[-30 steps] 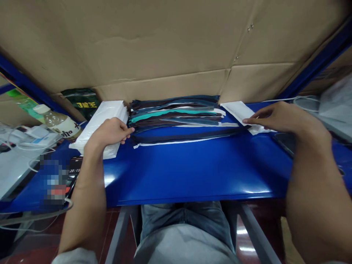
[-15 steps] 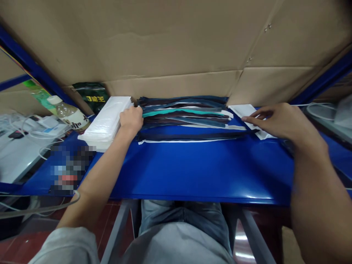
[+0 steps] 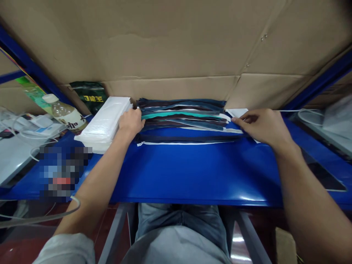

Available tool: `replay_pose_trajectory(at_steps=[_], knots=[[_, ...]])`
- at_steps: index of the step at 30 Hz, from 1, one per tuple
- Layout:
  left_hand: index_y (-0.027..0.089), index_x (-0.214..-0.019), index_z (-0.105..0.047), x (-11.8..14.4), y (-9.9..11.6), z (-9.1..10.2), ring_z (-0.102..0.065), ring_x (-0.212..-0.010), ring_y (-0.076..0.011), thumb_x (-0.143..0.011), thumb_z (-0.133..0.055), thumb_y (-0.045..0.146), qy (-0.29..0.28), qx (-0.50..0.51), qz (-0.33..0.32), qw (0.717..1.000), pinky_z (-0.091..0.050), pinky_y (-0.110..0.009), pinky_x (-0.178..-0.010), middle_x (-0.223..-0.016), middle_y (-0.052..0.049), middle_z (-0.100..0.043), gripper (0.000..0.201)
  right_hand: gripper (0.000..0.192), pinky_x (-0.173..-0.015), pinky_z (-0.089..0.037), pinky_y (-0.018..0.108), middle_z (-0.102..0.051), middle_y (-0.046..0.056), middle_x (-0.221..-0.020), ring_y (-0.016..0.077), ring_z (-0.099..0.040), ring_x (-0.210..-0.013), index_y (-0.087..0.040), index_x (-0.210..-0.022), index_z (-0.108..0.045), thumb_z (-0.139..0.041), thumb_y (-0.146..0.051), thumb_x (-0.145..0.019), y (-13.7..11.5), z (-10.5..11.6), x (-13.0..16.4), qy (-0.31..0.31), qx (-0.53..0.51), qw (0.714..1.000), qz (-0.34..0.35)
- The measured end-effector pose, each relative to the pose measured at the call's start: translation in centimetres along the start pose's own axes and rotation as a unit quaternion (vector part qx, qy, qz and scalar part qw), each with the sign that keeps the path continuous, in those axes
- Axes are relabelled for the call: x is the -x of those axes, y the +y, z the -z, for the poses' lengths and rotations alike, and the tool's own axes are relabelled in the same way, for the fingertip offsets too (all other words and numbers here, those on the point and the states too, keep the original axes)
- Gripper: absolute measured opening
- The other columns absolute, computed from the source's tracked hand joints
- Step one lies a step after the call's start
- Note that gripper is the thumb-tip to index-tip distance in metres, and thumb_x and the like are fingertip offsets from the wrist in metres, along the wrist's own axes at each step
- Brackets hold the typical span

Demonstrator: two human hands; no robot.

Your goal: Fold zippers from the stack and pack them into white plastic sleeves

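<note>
Hands at opposite ends of a pile of zippers (image 3: 184, 117). Left hand (image 3: 131, 123) resting on the pile's left end, fingers curled down over the strip ends; whether anything is pinched between them cannot be told. Right hand (image 3: 261, 126) at the pile's right end, thumb and forefinger drawn close together at the strip tips, apparently touching them; a firm pinch cannot be confirmed.

Pile of zippers lying flat at the back of the blue table (image 3: 192, 172), strips running left to right, in dark blue, black, teal and white. Nearest strips, one dark and one white (image 3: 187, 141), lying slightly apart from the rest toward the table's front.

Stack of white bags (image 3: 106, 123) just beside the left hand, touching the pile's left end. Smaller white packet (image 3: 238, 112) partly under the right hand. Plastic bottle (image 3: 67, 117) lying tilted to the left of the white stack, green packet (image 3: 90, 97) behind it against the cardboard wall (image 3: 176, 47). White cables (image 3: 27, 128) at far left; blurred patch on the table's left front. Dark flat device (image 3: 324, 176) on the table at right, beside the right forearm.
</note>
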State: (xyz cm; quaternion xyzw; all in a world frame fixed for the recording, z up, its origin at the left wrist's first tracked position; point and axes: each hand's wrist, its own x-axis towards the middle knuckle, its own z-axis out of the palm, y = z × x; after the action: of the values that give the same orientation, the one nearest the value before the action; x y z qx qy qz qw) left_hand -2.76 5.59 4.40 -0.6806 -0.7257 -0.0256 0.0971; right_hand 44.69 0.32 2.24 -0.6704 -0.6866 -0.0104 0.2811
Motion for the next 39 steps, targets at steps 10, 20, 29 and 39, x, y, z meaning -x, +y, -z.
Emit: replay_pose_trajectory(at_steps=[10, 20, 29, 39], knots=[[0.016, -0.129, -0.081, 0.0, -0.3, -0.2, -0.072, -0.119, -0.0469, -0.105, -0.058, 0.028, 0.022, 0.031, -0.014, 0.999, -0.057, -0.061, -0.1, -0.127, -0.027, -0.076, 0.036, 0.039, -0.071, -0.048, 0.043, -0.081, 0.012, -0.082, 0.0326, -0.077, -0.079, -0.026, -0.083, -0.08, -0.075, -0.062, -0.099, -2.3, -2.1, 0.4, -0.011, -0.014, 0.999, 0.029], [0.02, -0.123, -0.074, 0.7, 0.3, -0.2, -0.077, -0.1, -0.029, -0.11, -0.054, 0.028, 0.136, 0.273, -0.064, 0.95, -0.058, -0.044, -0.098, -0.103, -0.013, -0.082, 0.025, 0.028, -0.075, -0.055, 0.041, -0.082, 0.006, -0.085, 0.0262, -0.076, -0.076, -0.025, -0.096, -0.081, -0.072, -0.051, -0.101, -5.6, -3.8, 1.4, 0.004, -0.086, 0.992, 0.089], [0.019, -0.093, -0.075, 6.3, 8.6, -0.5, -0.077, -0.065, -0.0179, -0.101, -0.071, 0.038, -0.023, 0.572, -0.226, 0.788, -0.061, -0.028, -0.063, -0.078, -0.005, -0.08, 0.021, 0.027, -0.083, -0.064, 0.046, -0.083, 0.006, -0.106, 0.0272, -0.077, -0.087, -0.03, -0.114, -0.079, -0.077, -0.053, -0.101, -11.6, -5.9, 4.4, -0.05, -0.265, 0.936, 0.227], [0.019, -0.107, -0.086, 8.1, 10.7, -0.2, -0.085, -0.089, -0.0245, -0.1, -0.078, 0.044, -0.084, 0.58, -0.271, 0.764, -0.07, -0.031, -0.079, -0.101, -0.007, -0.087, 0.028, 0.01, -0.079, -0.06, 0.043, -0.081, 0.002, -0.094, 0.025, -0.074, -0.08, -0.029, -0.097, -0.072, -0.067, -0.035, -0.103, -12.5, -5.4, 5.1, -0.085, -0.281, 0.933, 0.206]])
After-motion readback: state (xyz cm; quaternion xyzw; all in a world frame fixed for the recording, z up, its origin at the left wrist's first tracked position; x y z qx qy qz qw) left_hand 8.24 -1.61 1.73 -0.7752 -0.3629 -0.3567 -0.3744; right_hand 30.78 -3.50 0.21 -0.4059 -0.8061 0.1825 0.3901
